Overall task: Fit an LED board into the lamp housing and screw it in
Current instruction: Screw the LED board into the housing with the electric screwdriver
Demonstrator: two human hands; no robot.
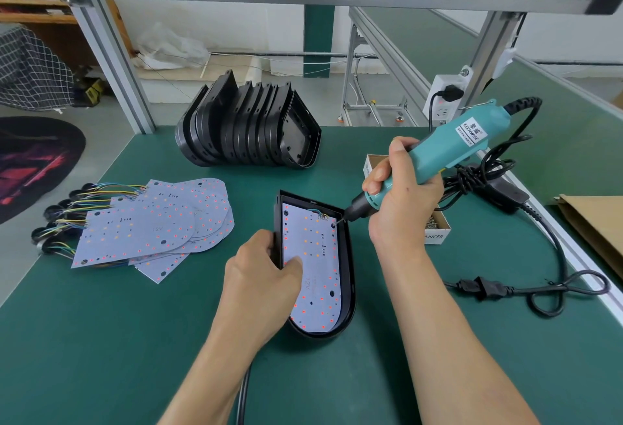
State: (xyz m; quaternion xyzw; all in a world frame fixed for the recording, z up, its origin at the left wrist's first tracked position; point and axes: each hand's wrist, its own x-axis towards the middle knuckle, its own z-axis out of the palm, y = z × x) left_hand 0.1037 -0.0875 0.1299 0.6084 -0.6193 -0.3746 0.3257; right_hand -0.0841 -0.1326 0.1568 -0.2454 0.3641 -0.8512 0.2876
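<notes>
Two hands busy: your left hand (269, 276) grips the black D-shaped plastic lamp housing (347, 276) on the green worktop (101, 340), thumb on the white LED board (318, 256) w/ red dots seated inside. Right hand (401, 195) clamps the teal electric screwdriver (448, 151), bit at the board's top-right corner.

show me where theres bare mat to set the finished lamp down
Bare green mat lies near the front edge, left of the left hand, below the fanned pile of white LED boards. A smaller patch sits between that pile and the row of black housings. Right of the right hand it's crowded: screw box, black cables.
</notes>
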